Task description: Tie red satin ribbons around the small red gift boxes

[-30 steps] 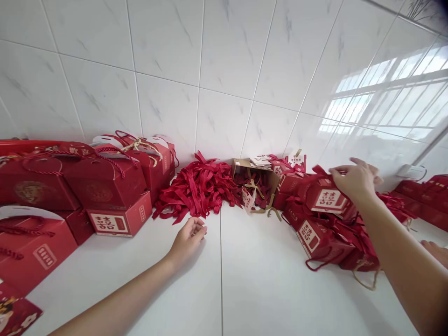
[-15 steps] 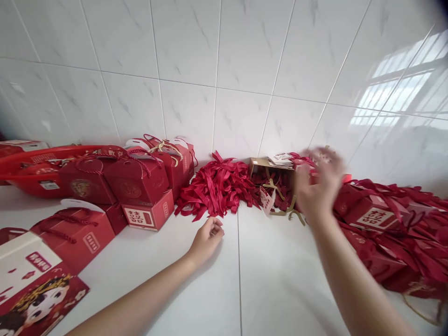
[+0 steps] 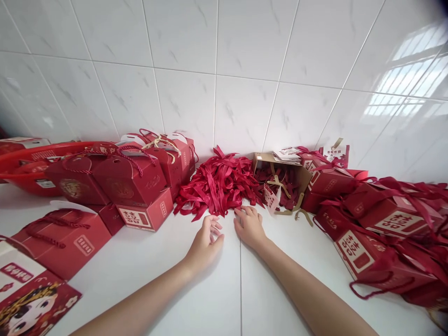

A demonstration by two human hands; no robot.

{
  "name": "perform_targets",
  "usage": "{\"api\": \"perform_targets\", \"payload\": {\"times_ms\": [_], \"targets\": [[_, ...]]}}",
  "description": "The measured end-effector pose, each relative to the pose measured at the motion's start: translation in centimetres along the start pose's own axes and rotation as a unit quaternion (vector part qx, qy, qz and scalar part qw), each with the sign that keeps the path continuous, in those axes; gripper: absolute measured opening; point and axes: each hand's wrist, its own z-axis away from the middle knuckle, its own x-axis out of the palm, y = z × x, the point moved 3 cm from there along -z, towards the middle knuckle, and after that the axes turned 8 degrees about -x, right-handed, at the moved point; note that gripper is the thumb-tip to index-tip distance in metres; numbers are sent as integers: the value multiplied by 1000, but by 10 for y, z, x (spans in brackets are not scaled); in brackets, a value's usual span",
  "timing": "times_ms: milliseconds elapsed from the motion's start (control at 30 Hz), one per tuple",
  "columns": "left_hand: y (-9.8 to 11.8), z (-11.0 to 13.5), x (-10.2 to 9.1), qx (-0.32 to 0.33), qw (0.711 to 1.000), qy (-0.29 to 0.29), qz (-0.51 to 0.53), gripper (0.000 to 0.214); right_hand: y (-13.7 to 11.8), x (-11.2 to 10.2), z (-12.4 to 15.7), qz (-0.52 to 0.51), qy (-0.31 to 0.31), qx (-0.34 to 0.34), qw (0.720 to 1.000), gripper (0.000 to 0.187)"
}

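A heap of red ribbons [image 3: 219, 184] lies against the wall in the middle. My left hand [image 3: 206, 242] rests on the white surface [image 3: 217, 289] just in front of it, fingers loosely bent, thumb apart, with nothing seen in it. Palm down beside it, my right hand [image 3: 250, 226] has its fingers stretched to the front edge of the ribbons; nothing shows in its grasp. Right of the heap, an open cardboard box [image 3: 261, 161] lies on its side, holding dark red pieces and gold strips. A small printed card [image 3: 270, 198] leans at its mouth.
Red gift boxes [image 3: 131, 175] with rope handles stand at the left, near a red plastic basket [image 3: 35, 175]. Several ribboned red boxes [image 3: 395, 217] are piled at the right. White printed cards [image 3: 289, 155] lie on the cardboard box. A tiled wall [image 3: 189, 107] runs behind.
My right hand has come down and left from above the boxes at the right to the surface near the ribbons. My left hand stays in front of the heap, its thumb now apart.
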Motion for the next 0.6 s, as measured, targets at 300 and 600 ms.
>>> {"api": "perform_targets", "payload": {"times_ms": [300,600], "targets": [[-4,-1,-3,38,999,7,-30,44,-35,-5,16,-122,-24,-61,990,22],[10,7,-6,121,986,-81,-86,31,-63,-23,27,-261,-51,-95,959,23]]}}
